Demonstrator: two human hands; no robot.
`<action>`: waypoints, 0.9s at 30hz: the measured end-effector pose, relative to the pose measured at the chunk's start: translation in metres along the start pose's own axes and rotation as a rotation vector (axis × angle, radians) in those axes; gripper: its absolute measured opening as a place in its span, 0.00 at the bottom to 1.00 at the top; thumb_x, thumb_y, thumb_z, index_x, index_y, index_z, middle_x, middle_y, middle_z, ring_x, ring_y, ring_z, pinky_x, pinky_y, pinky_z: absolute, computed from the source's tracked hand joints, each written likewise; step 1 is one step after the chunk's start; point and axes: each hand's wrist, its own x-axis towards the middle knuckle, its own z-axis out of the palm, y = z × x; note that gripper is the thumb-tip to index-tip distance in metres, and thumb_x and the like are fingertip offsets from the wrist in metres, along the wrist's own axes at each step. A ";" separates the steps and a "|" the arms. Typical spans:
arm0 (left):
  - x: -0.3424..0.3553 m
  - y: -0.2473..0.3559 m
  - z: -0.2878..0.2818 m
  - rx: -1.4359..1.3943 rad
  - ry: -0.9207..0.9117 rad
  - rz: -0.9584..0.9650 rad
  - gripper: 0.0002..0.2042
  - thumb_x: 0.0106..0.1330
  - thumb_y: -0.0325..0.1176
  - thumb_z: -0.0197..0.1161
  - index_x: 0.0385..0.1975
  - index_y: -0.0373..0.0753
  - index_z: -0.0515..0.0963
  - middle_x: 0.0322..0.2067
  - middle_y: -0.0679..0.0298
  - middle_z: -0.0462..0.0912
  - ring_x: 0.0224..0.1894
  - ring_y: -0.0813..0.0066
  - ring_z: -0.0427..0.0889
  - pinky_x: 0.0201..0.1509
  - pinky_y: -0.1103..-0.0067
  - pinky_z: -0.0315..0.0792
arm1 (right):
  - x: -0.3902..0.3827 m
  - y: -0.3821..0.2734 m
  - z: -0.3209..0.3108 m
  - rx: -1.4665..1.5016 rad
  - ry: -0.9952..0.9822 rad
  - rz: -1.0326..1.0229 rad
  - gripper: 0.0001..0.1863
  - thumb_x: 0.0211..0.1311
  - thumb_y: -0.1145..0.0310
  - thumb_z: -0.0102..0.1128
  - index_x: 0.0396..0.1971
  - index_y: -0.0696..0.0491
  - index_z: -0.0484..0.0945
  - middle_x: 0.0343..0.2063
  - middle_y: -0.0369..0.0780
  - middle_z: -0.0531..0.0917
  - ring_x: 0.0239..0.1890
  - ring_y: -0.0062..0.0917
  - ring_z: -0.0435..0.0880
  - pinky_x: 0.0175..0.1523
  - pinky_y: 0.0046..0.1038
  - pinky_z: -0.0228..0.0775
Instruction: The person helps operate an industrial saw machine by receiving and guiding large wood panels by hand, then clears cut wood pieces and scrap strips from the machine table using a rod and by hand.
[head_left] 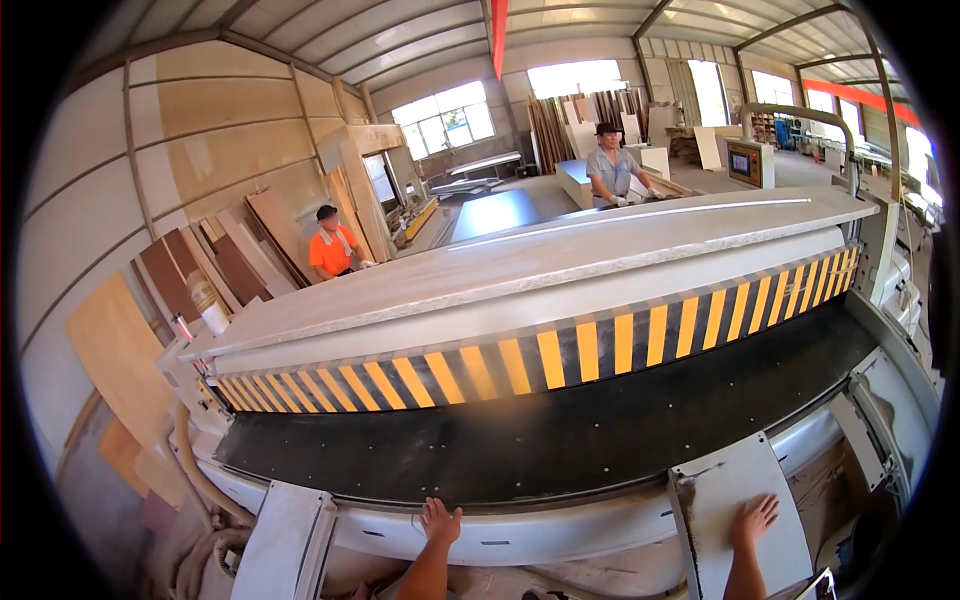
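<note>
My left hand (439, 522) is at the front edge of the wide machine's black bed (540, 445). Its fingers are apart and hold nothing. My right hand (755, 519) rests on the right grey support plate (735, 490), fingers spread and nothing in them. Beyond both hands a long guard with yellow and black stripes (552, 360) spans the machine. Above the guard runs a long pale grey beam (520, 260). Small pale dots are scattered over the bed, and I see no workpiece on it.
At left stands another grey support plate (285, 530). A hose (190, 460) hangs beside the machine's left end. Behind the beam are a person in orange (333, 250) and a person in a grey shirt (613, 172). A control panel (745, 163) stands at far right.
</note>
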 end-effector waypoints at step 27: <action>0.054 0.112 0.023 0.076 0.350 0.399 0.34 0.73 0.43 0.60 0.76 0.37 0.60 0.78 0.47 0.56 0.81 0.48 0.51 0.84 0.54 0.43 | -0.008 -0.024 0.001 0.055 0.093 -0.051 0.35 0.77 0.53 0.47 0.75 0.62 0.62 0.78 0.54 0.60 0.82 0.46 0.51 0.84 0.47 0.36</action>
